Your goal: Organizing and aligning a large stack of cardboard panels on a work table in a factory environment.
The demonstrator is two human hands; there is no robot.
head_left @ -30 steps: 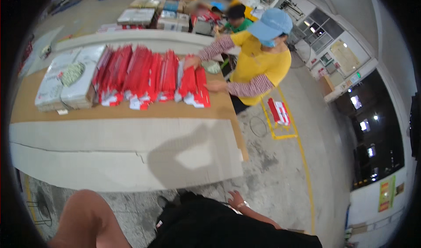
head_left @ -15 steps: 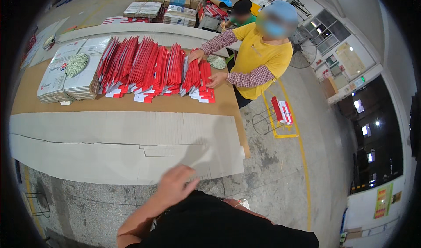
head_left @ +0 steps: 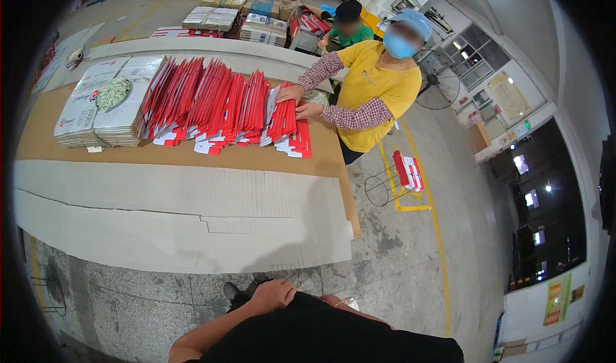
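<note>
My left hand (head_left: 273,295) is low in front of my body, by the edge of my black shirt (head_left: 333,331). Its fingers are curled together and no object shows in them. My right hand (head_left: 333,301) is mostly hidden beyond the shirt, so its fingers cannot be made out. Nearest to both hands is the table's near side, covered with grey-white cardboard sheets (head_left: 141,228). Farther back on the table stands a long row of red and white folded cartons (head_left: 212,103). A co-worker in yellow (head_left: 378,84) has both hands on the right end of that row.
Left of the row lies a tied stack of flat white cartons (head_left: 80,100) with a coil of pale cord (head_left: 113,95) on top. A wire-legged stool (head_left: 382,186) carrying red and white pieces (head_left: 409,172) stands on the floor at right. Another person (head_left: 350,29) works behind.
My left hand has dropped from near the table edge to my body, and its spread fingers have curled in. The co-worker's hands have drawn closer together on the red cartons.
</note>
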